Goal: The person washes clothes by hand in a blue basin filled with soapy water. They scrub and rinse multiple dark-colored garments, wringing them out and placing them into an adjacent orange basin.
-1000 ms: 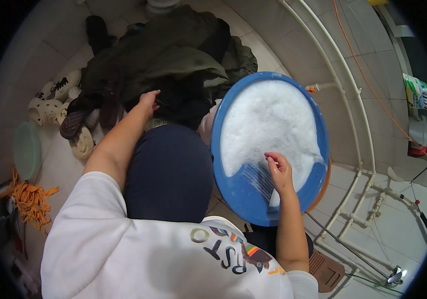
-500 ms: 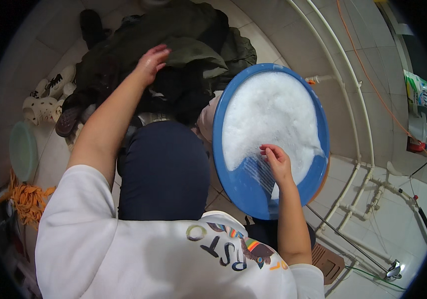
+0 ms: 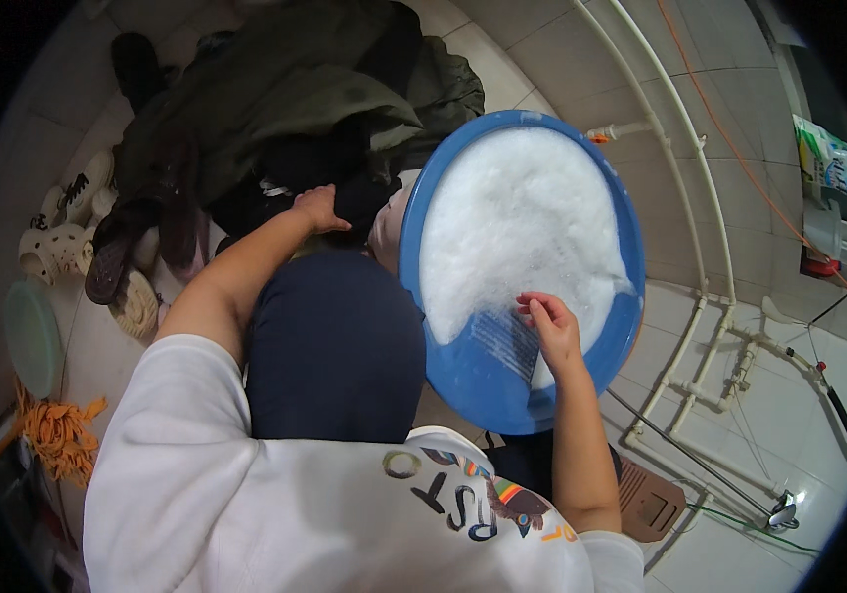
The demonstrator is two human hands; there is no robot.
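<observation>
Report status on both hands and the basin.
Left hand at dark clothes, grip unclear. Right hand over blue basin. White foam hides most of its inside.

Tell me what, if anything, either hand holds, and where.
Right hand: nothing visible in its grasp. Left hand: at the black fabric, but whether it grips any cannot be told.

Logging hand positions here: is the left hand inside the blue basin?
No, the left hand is over by the dark clothes, outside the blue basin.
</observation>
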